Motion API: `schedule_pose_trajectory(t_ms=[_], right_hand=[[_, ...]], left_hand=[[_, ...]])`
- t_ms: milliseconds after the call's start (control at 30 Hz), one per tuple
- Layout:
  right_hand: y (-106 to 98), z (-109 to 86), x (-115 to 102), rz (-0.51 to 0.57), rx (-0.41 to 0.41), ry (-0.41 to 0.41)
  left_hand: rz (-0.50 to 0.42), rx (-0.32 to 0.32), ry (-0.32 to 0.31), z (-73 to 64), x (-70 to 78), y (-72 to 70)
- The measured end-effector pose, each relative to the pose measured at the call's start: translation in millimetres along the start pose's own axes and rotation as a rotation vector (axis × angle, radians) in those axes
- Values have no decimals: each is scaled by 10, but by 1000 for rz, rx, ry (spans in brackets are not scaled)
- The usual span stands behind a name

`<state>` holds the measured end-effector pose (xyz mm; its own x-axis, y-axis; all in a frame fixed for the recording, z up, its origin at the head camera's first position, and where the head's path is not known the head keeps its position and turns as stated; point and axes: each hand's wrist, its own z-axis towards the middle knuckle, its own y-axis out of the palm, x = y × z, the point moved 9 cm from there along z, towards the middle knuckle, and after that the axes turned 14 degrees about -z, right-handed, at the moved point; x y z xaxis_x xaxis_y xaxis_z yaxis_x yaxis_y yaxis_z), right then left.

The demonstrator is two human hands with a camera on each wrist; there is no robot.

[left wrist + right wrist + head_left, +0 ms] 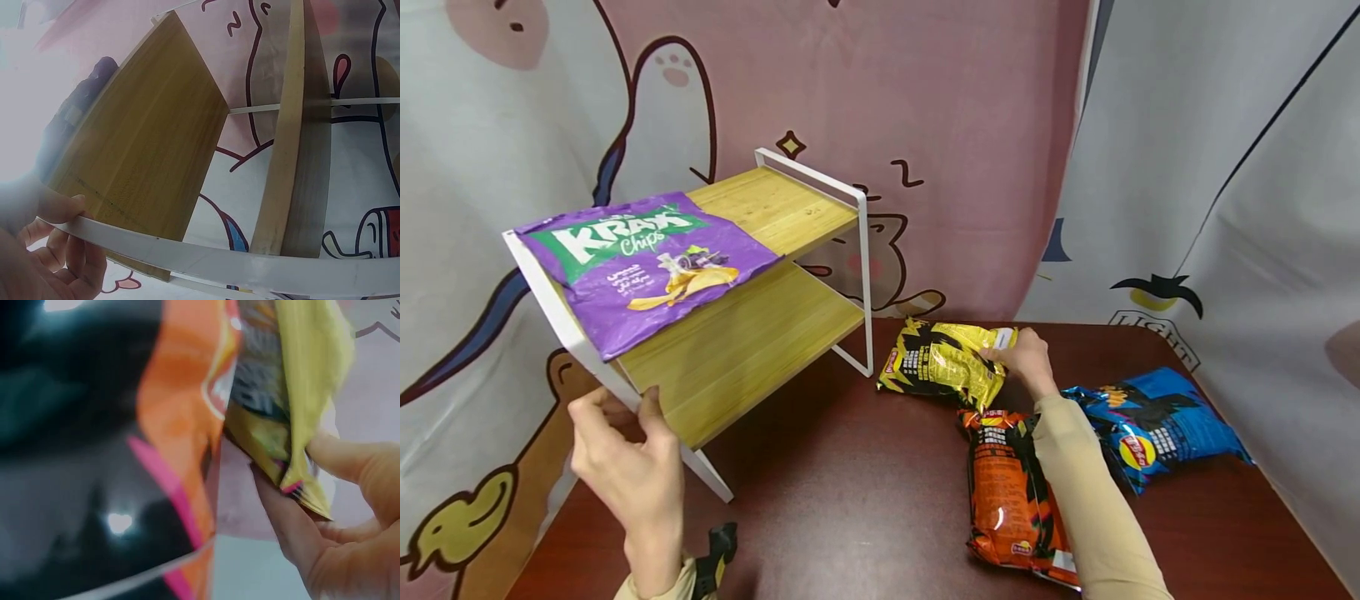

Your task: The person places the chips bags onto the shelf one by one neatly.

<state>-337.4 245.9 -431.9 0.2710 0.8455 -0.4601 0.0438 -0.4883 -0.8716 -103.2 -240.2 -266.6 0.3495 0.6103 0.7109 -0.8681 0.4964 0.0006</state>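
My left hand (pixel 632 471) grips the white metal frame (pixel 206 255) of a two-tier wooden shelf (pixel 737 333), at its near left side. In the left wrist view, the thumb and curled fingers lie around the frame bar. A purple chip bag (pixel 655 267) rests flat on the left of the upper board. Over the table, my right hand (pixel 1028 362) pinches the right end of a yellow chip bag (pixel 947 358). The right wrist view shows the thumb on one side of the yellow bag's edge and fingers on the other.
An orange and black chip bag (pixel 1007 492) lies under my right forearm, just in front of the yellow one. To its right is a blue chip bag (pixel 1172 425) on the dark red table (pixel 850 517). A printed curtain (pixel 970 167) hangs behind.
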Motion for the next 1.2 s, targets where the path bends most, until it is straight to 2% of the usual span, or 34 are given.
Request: schedule_pose_trajectory(t_ms=[100,267,433,667,800,900,1000,1100,1200], right_hand=[[-95,-25,-53,-24,90,-18],[-250,-122,-161,3,212,-40],[-445,-266,-347,1,384,-104],[-679,-536,-660,-96,629,-261],[-753,-731,-861,-179,788,-398],[-724,-889,-1020,-285,889,-523],[-618,-1027,-1153,-385,949,-644],[-462,-1119,-1254,-464,955,-756],[-252,-1157,-1326,-559,889,-848]], left_hand=[[0,-1,1,-1,3,1],[-7,-1,3,-4,4,-1],[-5,-6,2,-7,-1,0],[-4,-7,3,-7,-2,1],[-9,-5,5,-4,3,1],[-8,-3,6,-3,5,-3],[-7,0,6,0,6,-7],[-6,0,7,2,6,-8],[-7,-1,7,2,8,-6]])
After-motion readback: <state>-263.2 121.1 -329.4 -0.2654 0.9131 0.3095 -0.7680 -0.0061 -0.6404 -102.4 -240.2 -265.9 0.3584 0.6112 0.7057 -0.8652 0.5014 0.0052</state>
